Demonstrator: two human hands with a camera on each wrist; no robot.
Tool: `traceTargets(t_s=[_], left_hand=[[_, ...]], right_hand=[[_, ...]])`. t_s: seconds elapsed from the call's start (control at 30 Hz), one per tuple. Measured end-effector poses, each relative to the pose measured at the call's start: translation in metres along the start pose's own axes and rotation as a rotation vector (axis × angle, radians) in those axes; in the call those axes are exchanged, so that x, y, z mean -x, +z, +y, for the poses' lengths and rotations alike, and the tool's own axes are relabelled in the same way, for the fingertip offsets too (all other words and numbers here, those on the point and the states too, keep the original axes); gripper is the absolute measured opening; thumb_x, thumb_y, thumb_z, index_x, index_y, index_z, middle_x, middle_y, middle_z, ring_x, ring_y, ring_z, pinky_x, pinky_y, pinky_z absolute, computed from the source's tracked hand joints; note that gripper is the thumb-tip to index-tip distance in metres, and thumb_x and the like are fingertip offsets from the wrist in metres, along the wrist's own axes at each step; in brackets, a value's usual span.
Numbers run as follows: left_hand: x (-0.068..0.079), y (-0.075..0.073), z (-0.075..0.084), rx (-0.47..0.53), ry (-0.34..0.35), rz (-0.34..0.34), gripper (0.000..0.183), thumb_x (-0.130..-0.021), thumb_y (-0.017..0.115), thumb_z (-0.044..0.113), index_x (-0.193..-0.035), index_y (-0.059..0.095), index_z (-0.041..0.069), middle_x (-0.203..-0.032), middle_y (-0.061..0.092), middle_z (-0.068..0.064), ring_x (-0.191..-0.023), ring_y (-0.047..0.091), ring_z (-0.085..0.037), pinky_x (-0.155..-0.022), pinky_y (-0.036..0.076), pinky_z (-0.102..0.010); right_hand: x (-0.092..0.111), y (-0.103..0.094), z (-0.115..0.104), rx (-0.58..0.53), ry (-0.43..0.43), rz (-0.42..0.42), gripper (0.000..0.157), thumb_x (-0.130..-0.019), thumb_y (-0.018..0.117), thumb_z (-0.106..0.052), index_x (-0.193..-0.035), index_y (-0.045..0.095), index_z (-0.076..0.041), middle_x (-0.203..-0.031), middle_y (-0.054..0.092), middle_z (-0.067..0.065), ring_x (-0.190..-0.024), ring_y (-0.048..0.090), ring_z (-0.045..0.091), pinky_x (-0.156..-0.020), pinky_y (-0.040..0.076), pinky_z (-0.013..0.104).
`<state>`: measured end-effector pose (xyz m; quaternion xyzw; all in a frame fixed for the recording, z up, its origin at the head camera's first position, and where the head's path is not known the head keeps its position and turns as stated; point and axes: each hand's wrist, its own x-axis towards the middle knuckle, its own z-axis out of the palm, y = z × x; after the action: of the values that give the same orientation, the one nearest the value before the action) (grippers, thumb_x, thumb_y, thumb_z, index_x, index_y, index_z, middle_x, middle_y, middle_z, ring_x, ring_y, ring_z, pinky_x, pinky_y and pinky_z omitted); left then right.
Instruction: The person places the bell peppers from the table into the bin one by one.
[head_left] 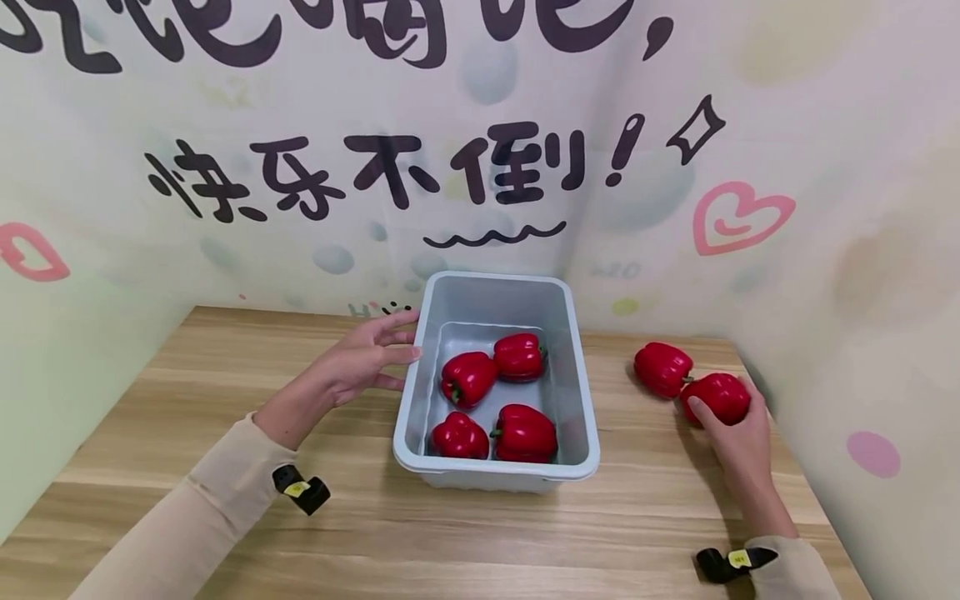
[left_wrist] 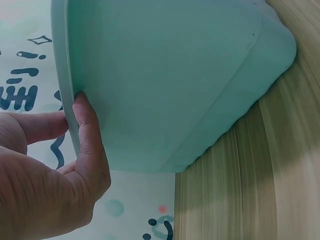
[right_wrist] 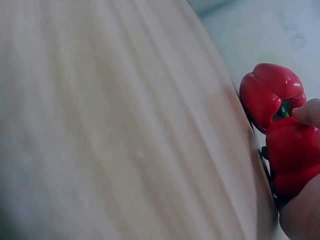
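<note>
A light blue-grey plastic bin (head_left: 497, 477) stands on the table, with several red bell peppers (head_left: 526, 432) inside. My left hand (head_left: 367, 356) is at its left side; in the left wrist view the thumb and fingers (left_wrist: 89, 130) pinch the bin's rim (left_wrist: 62, 65). At the right of the table my right hand (head_left: 738, 442) grips a red bell pepper (head_left: 720, 397), thumb on the near side and fingers around the far side. Another red bell pepper (head_left: 663, 369) lies just behind and to the left of it. Both show in the right wrist view, the held pepper (right_wrist: 292, 155) partly covered by the hand.
The wooden table (head_left: 337, 517) ends at the back against a printed wall cloth (head_left: 300, 250), which also runs along the right side. The bin's far end stands close to this cloth. A small black device is strapped at each wrist.
</note>
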<state>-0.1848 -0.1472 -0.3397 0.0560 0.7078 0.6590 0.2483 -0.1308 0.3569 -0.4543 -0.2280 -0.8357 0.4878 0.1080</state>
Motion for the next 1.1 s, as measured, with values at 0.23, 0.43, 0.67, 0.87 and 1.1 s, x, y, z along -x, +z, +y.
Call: traceTargets(t_s=[0.23,0.43,0.67,0.87,1.1], left_hand=[[-0.001,0.001,0.001,0.005,-0.002,0.006,0.068,-0.093,0.058,0.008,-0.151,0.024,0.017,-0.145,0.036,-0.02,-0.123,0.047,-0.044,-0.083,0.054,-0.052],[-0.001,0.003,0.0,0.0,0.009,-0.004,0.068,-0.093,0.058,0.009,-0.151,0.024,0.018,-0.146,0.035,-0.021,-0.123,0.048,-0.044,-0.082,0.055,-0.051],[-0.001,0.001,0.0,-0.01,0.006,0.009,0.067,-0.093,0.058,0.01,-0.151,0.025,0.019,-0.145,0.036,-0.02,-0.122,0.048,-0.043,-0.083,0.055,-0.05],[-0.001,0.001,0.0,0.018,0.016,-0.006,0.068,-0.093,0.058,0.008,-0.151,0.024,0.017,-0.146,0.035,-0.022,-0.123,0.047,-0.045,-0.083,0.055,-0.051],[-0.001,0.0,0.0,0.008,0.009,-0.006,0.068,-0.093,0.058,0.009,-0.151,0.024,0.017,-0.145,0.036,-0.02,-0.122,0.048,-0.044,-0.083,0.054,-0.051]], right_hand=[[-0.004,0.003,-0.001,-0.03,0.016,0.014,0.09,-0.086,0.068,-0.041,-0.152,0.009,-0.03,-0.155,0.023,0.004,-0.138,0.026,0.029,-0.106,0.041,0.048],[-0.009,0.005,0.0,-0.077,0.027,0.05,0.089,-0.084,0.071,-0.039,-0.151,0.012,-0.035,-0.156,0.022,0.0,-0.14,0.024,0.027,-0.106,0.039,0.051],[-0.011,0.009,0.0,-0.093,0.043,0.063,0.086,-0.085,0.07,-0.035,-0.15,0.014,-0.036,-0.155,0.023,0.0,-0.141,0.023,0.027,-0.106,0.039,0.052],[-0.008,0.009,-0.001,-0.082,0.041,0.076,0.081,-0.087,0.068,-0.031,-0.149,0.017,-0.035,-0.154,0.026,0.0,-0.139,0.025,0.026,-0.106,0.04,0.05],[-0.004,0.004,-0.002,-0.071,0.043,0.076,0.081,-0.087,0.068,-0.031,-0.15,0.016,-0.036,-0.154,0.025,-0.002,-0.139,0.025,0.024,-0.104,0.042,0.047]])
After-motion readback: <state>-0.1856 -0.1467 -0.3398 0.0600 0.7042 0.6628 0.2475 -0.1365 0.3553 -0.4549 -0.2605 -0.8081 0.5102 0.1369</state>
